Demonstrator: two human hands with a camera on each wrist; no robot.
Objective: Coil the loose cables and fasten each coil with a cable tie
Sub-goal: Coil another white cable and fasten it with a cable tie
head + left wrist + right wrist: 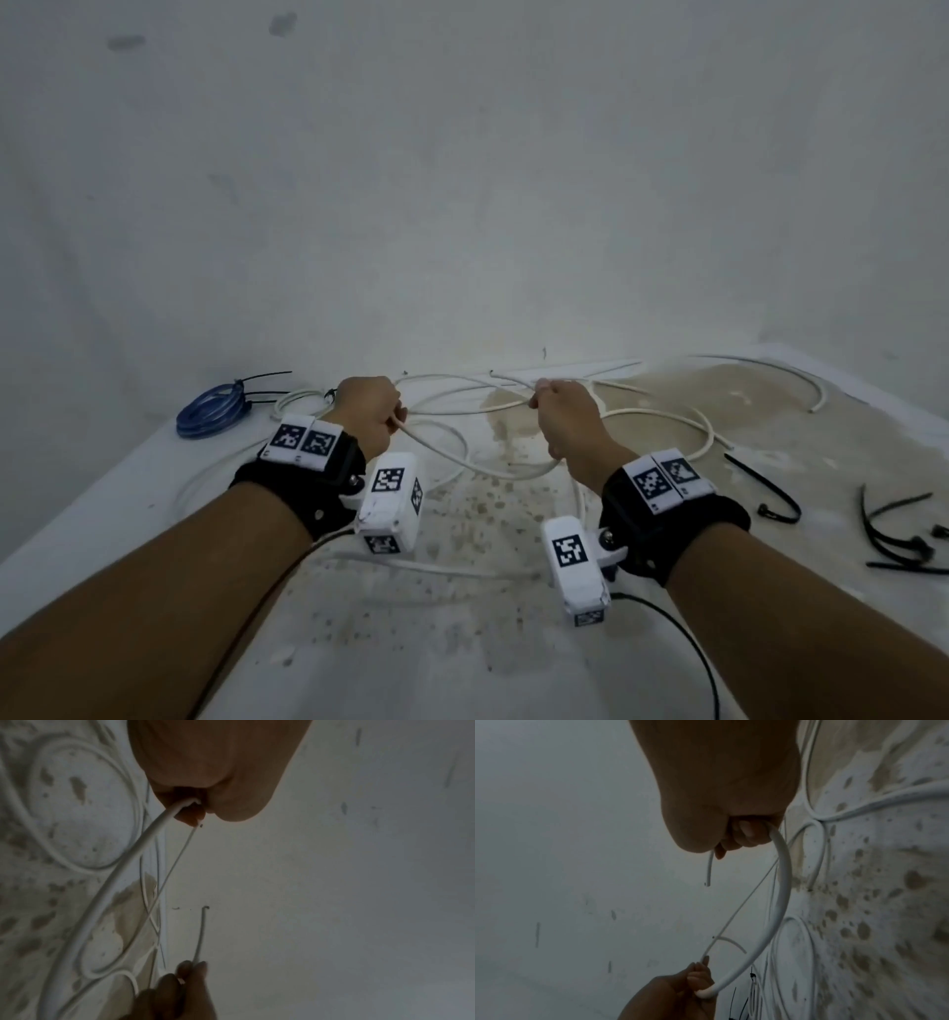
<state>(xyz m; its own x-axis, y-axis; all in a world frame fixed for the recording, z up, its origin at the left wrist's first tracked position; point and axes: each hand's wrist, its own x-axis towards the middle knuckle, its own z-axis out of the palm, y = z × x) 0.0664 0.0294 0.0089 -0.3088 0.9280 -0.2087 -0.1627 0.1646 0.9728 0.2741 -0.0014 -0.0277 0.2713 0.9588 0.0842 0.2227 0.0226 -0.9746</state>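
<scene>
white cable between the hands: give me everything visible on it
The white cable is thin, round and smooth, plastic-sheathed by its look. The left hand and right hand each grip it in curled fingers, and a slack span sags between them. A short cut end sticks out past the right hand. Its remaining length lies in loose loops on the stained white surface, uncoiled and untied.

Bare unfinished room, stained white floor (488, 642), scuffed plaster wall (462, 180), scattered cable ties (893, 534)
</scene>
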